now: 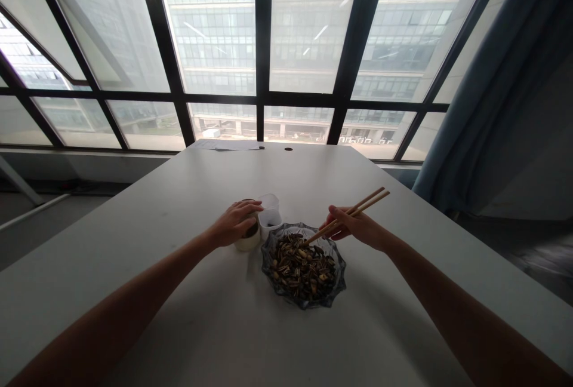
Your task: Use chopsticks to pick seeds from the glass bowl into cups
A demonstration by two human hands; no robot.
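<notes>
A scalloped glass bowl (341, 267) stands on the table, filled with striped sunflower seeds (299, 267) and a few paler pieces. My right hand (351, 226) is closed around a pair of wooden chopsticks (369, 197), whose tips touch the seeds near the bowl's far side. Left of the bowl, my left hand (235, 223) lies over a pale round object (248, 242) with a dark middle, perhaps a tape roll. Its fingers are stretched out toward a white plastic cup (269, 229) with something dark inside. Another translucent white cup (270, 200) is just behind.
The white table (215, 327) extends toward large windows (219, 28) with dark frames. Sheets of paper (228, 144) lie at its far edge, near a dark round hole (289, 149). A blue curtain (483, 88) hangs at the right.
</notes>
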